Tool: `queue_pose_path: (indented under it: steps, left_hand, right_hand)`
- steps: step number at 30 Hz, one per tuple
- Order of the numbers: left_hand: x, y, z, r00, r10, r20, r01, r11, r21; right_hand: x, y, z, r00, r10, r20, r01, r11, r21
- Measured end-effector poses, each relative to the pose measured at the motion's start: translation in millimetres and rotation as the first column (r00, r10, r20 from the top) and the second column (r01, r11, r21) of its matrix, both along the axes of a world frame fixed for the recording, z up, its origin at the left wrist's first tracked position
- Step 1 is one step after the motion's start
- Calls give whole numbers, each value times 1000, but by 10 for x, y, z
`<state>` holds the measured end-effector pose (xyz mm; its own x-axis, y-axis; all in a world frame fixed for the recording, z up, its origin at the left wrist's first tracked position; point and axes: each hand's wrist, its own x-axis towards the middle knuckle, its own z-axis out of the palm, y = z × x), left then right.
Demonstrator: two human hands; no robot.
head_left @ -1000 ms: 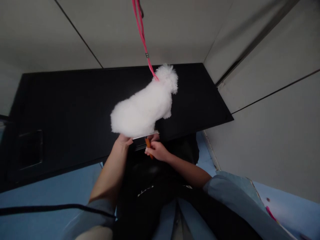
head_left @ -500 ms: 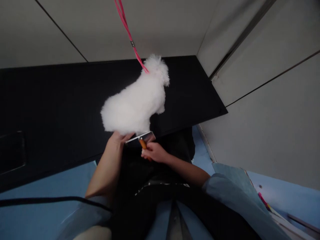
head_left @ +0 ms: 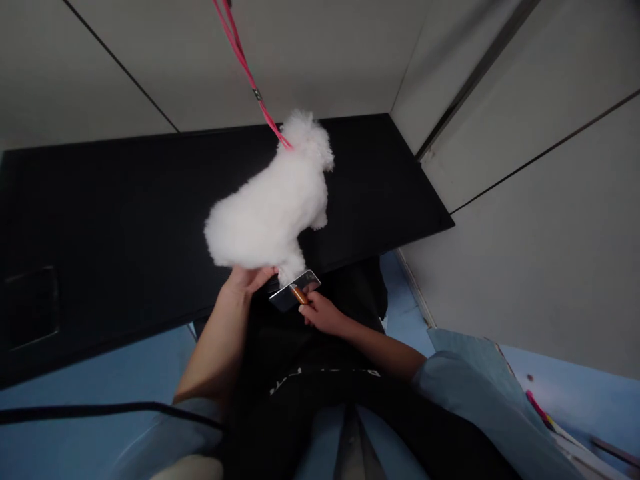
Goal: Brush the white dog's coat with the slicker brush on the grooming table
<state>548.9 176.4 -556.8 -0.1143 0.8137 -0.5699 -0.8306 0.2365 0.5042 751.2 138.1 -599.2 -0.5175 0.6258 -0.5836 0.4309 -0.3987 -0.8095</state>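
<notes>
A small white fluffy dog (head_left: 265, 213) is on a black table, its head toward the far side. Under its rear, my left hand (head_left: 247, 279) grips a hind leg, its thumb against the leg and its other fingers partly hidden. My right hand (head_left: 320, 313) is closed around the wooden handle of a slicker brush (head_left: 296, 291). The brush's wide, flat head is tilted against the lower end of the dog's hind leg (head_left: 291, 260), near the table's front edge. Its bristle side is turned away from me.
A pink grooming loop (head_left: 240, 53) runs from above to the dog's neck. The black table (head_left: 125, 220) stands against grey wall panels (head_left: 310, 60). A black cable (head_left: 100, 410) crosses at lower left. At lower right, a pink-ended object (head_left: 537, 405) lies near the blue floor.
My right hand and the slicker brush have shifted a little right and down. More of the dog's hind leg shows, stretched toward me. My left hand stays under its rear.
</notes>
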Motion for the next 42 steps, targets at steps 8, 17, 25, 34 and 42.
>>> queue_pose_path:
  steps: [8,17,25,34,42]
  left_hand:
    - [35,-78,-206,999,23,23,-25,996,82]
    - [233,-538,-537,992,28,120,-35,998,56]
    - [269,-420,-429,995,55,80,-55,998,-1]
    - [260,-371,-435,996,-48,76,40,995,94]
    - [212,-487,-471,999,-5,44,3,999,40]
  right_hand:
    - [674,-45,447,981,36,-191,-35,999,6]
    - [906,-139,895,958,263,-113,-206,908,366]
    - [246,644,1071,944,163,-287,38,810,585]
    - [117,891,1265,943,123,-309,103,775,623]
    - [139,840,1259,969,127,-211,38,769,638]
